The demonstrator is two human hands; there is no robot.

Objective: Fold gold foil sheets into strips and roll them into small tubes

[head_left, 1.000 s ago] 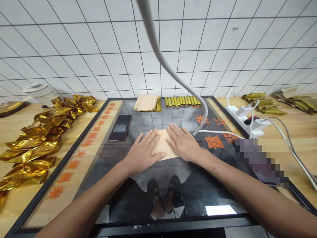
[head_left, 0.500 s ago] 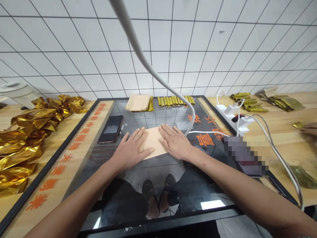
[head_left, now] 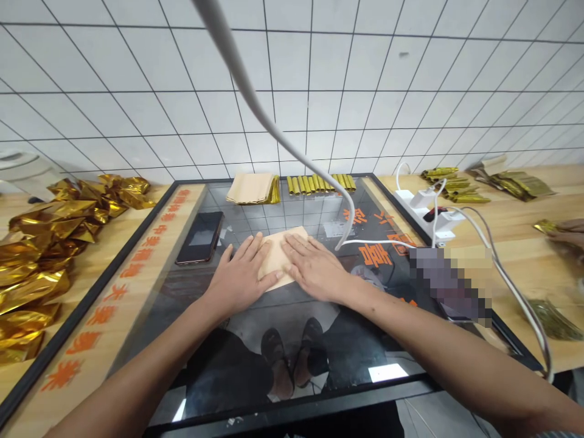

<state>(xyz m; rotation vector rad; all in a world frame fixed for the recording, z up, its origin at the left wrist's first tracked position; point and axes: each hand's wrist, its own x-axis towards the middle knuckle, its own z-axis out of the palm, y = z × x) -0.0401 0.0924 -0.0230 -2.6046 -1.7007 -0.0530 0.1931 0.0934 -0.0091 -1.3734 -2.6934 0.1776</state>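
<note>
A tan sheet of paper [head_left: 276, 265] lies flat on the dark glass tabletop [head_left: 201, 340]. My left hand [head_left: 241, 271] rests on its left side, fingers stretched out and the thumb along the near edge. On the right side of the sheet my right hand [head_left: 312, 261] presses flat, fingers extended. The thumbs are a short way apart with paper showing between the hands. Beyond them sits a stack of tan sheets with gold backs [head_left: 250, 187]. To its right is a row of rolled gold tubes [head_left: 320, 184].
A phone [head_left: 199, 237] lies left of my hands. Crumpled gold foil pieces [head_left: 36, 280] cover the left side. A white cable [head_left: 274, 131] hangs in front of the wall. At right are a power strip [head_left: 422, 210], more gold rolls [head_left: 456, 185] and another person's hand [head_left: 568, 231].
My right hand has slid a little left over the paper, nearer my left hand, leaving the sheet's far right corner uncovered. My left hand has barely moved. The view has shifted slightly.
</note>
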